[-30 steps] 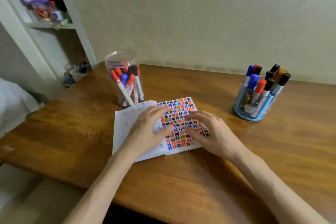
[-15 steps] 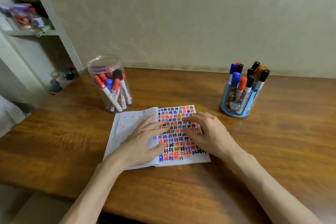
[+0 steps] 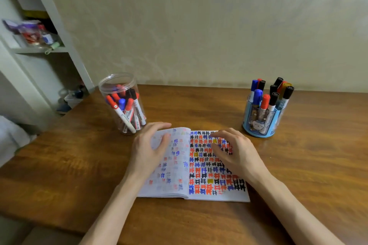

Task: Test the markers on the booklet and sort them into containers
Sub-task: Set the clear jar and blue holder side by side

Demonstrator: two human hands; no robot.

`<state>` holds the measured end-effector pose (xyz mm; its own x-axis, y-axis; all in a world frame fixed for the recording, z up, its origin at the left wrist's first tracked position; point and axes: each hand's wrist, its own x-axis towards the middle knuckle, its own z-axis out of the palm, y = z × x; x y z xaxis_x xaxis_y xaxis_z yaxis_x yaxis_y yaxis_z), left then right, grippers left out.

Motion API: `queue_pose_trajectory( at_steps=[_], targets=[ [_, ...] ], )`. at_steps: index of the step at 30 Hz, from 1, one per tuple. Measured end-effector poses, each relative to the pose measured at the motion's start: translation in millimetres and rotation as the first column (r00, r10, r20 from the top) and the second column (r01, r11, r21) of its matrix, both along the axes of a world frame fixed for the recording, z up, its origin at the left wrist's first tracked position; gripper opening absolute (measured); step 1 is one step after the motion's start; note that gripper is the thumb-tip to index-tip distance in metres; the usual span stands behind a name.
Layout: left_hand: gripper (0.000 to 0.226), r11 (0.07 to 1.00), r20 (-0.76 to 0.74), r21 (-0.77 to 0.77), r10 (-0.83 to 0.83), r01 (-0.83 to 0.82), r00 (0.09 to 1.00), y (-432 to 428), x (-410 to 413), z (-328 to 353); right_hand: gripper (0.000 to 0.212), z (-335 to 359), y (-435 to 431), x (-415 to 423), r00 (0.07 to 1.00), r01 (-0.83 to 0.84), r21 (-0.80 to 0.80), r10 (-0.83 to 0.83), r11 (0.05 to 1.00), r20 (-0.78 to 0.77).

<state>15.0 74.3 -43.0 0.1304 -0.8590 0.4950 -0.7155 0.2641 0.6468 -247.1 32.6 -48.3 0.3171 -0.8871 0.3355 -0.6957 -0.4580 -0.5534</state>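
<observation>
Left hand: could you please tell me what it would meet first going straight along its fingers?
Likely nothing near: the left hand points beyond the booklet, just right of the clear jar, over bare table to the wall.

Table [image 3: 298, 165]: wood, brown, strong grain, smooth, low sheen.
Booklet [image 3: 199, 191]: paper, matt. The left page, under my left hand [image 3: 147, 153], is thin enough that ink shows through faintly. The right page carries dense, flat ink marks.
Jar [image 3: 110, 89]: clear plastic, glossy, smooth.
Holder [image 3: 271, 123]: blue plastic, with a clear, shiny front.
Markers [image 3: 127, 109]: smooth plastic barrels and caps, with a slight shine.
Wall [image 3: 199, 26]: matt, with a faint pattern.
Shelf [image 3: 39, 50]: white, matt, looks painted.
</observation>
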Motion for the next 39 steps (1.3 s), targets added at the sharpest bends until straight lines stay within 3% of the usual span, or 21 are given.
queue_pose_trajectory(
  at_steps=[4,10,15,18,20,24,30,39],
  targets=[
    [0.038,0.992,-0.121,-0.044,0.115,-0.121,0.986,-9,28,1,0.036,4,-1,11,0.999,-0.044,0.008,0.044,0.999,0.013],
    [0.048,0.909,-0.253,-0.262,0.259,-0.324,0.932,-17,47,11,0.054,16,-3,46,0.984,-0.165,-0.015,0.166,0.986,0.058],
    [0.077,0.83,-0.333,-0.281,0.387,-0.482,0.86,-23,70,18,0.062,27,-25,113,0.955,-0.277,-0.015,0.277,0.961,0.11],
    [0.121,0.907,-0.428,-0.103,0.331,-0.409,0.841,-35,81,22,0.065,31,-37,150,0.94,-0.302,-0.013,0.3,0.953,0.162],
    [0.131,0.944,-0.485,0.016,0.296,-0.331,0.823,-46,84,26,0.063,32,-41,161,0.932,-0.306,-0.006,0.301,0.952,0.202],
    [0.112,0.952,-0.511,0.042,0.281,-0.303,0.812,-62,80,26,0.057,22,-45,148,0.943,-0.269,-0.013,0.266,0.963,0.201],
    [0.104,0.986,-0.526,-0.005,0.142,-0.17,0.839,-89,38,24,0.056,12,-51,93,0.963,-0.158,0.029,0.148,0.987,0.226],
    [0.109,0.998,-0.521,0.038,-0.02,0.047,0.854,-114,-52,21,0.062,4,-35,1,0.957,0.12,-0.019,-0.11,0.993,0.267]
  ],
)
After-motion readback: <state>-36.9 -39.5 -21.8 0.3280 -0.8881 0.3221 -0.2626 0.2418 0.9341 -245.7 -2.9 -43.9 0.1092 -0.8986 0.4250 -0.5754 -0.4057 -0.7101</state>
